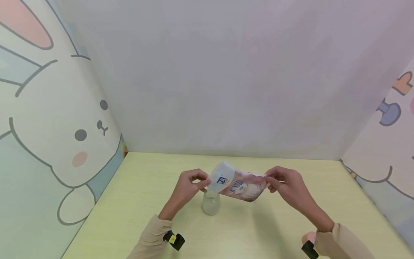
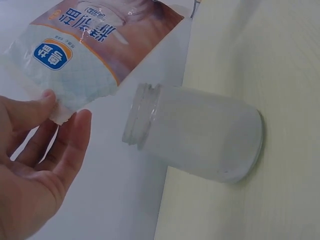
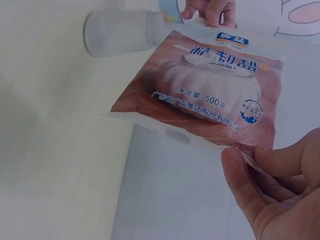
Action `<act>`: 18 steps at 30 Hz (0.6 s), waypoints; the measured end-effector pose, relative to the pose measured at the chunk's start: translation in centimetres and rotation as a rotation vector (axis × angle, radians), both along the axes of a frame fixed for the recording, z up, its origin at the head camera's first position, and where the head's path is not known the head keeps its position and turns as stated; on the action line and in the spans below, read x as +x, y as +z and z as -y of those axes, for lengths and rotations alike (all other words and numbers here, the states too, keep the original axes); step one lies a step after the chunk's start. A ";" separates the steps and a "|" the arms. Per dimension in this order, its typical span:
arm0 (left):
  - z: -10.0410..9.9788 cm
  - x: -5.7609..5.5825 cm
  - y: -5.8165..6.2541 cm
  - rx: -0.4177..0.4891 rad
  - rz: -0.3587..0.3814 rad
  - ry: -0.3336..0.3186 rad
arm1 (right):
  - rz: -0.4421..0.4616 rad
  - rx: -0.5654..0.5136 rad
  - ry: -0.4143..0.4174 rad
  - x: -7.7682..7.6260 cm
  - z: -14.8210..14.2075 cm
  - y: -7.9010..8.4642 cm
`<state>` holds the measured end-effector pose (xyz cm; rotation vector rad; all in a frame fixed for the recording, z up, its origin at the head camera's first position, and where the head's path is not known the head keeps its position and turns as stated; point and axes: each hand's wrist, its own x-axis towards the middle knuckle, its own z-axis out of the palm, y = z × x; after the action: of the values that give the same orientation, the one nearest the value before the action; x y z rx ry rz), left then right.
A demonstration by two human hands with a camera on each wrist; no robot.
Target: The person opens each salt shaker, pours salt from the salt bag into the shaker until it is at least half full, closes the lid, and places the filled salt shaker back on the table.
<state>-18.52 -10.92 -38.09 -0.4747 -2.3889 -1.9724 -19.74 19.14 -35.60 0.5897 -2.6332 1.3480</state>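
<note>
I'm looking at a walled-in table nook, dressed like a nursery or playroom, though I can't tell whether it belongs to a home. A huge cartoon rabbit (image 1: 61,136) spreads over the left wall (image 1: 19,201) here, more cartoon drawings (image 1: 389,113) cover the right, and a plain pale back wall (image 1: 226,79) rises behind the light wood-grain table (image 1: 155,172).

On the salt bag (image 3: 207,82) we read 粤盐 in a blue badge (image 3: 232,40) near its top edge, large 精制盐 (image 3: 223,59) beneath, 净含量:500克 (image 3: 201,99) lower down, and 广东省广盐集团股份有限公司 (image 3: 195,112) along the bottom edge; on a round emblem (image 3: 250,113) toward the right edge, we make out 井矿盐系列.
</note>
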 end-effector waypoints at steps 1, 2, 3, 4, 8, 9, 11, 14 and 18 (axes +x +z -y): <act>0.0 0.0 0.0 0.001 0.002 0.000 | 0.001 0.002 -0.001 0.0 0.0 0.0; 0.0 0.0 0.0 0.002 0.005 0.000 | 0.001 0.003 -0.002 0.0 0.0 0.1; 0.0 0.0 -0.1 0.002 0.007 0.001 | 0.002 0.001 -0.001 0.0 0.0 0.1; 0.0 0.1 -0.1 0.002 0.010 0.002 | 0.001 0.000 0.001 0.0 0.0 0.1; 0.0 0.1 -0.1 0.004 0.017 0.005 | -0.011 -0.012 0.011 -0.1 0.1 0.2; 0.0 0.1 -0.1 0.005 0.019 0.006 | -0.017 -0.014 0.013 -0.1 0.1 0.2; 0.0 0.1 -0.2 0.008 0.020 0.007 | -0.032 -0.011 0.018 -0.1 0.1 0.2; 0.1 0.1 -0.2 0.011 0.018 0.008 | -0.054 0.001 0.019 -0.1 0.0 0.3; 0.1 0.1 -0.4 0.014 0.019 0.012 | -0.059 0.018 0.009 -0.1 0.0 0.4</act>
<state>-18.43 -11.05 -38.47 -0.4415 -2.3817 -1.9965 -19.89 19.12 -35.16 0.6340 -2.6016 1.2907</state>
